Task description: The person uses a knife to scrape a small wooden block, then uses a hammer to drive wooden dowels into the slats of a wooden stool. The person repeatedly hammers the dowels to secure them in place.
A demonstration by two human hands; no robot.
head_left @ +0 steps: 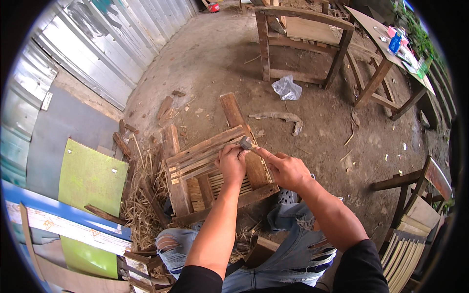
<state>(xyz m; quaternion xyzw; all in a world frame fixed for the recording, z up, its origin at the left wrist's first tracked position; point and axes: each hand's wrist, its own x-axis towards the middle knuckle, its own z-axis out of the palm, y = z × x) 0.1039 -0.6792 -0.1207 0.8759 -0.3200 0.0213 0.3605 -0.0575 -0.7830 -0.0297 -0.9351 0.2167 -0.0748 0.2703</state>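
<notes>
A wooden chair or stool frame (257, 171) with slats across it lies in front of my knees, two of its legs pointing away from me. My right hand (288, 171) grips a hammer (246, 142) by its short visible handle, the grey metal head over the frame's far right corner. Close beside that head, my left hand (231, 163) is closed, its fingertips pinched at the frame's far rail. Whatever lies between those fingertips is too small to tell. Pale wooden pieces (174, 175) show at the frame's left side.
Wood scraps and shavings (141, 195) pile up at the left, near green panels (93, 176) and a metal sheet wall (107, 44). A wooden chair (303, 17) stands farther off, with a plastic bag (287, 88) before it. At right are a cluttered table (371, 29) and a slatted chair (403, 254).
</notes>
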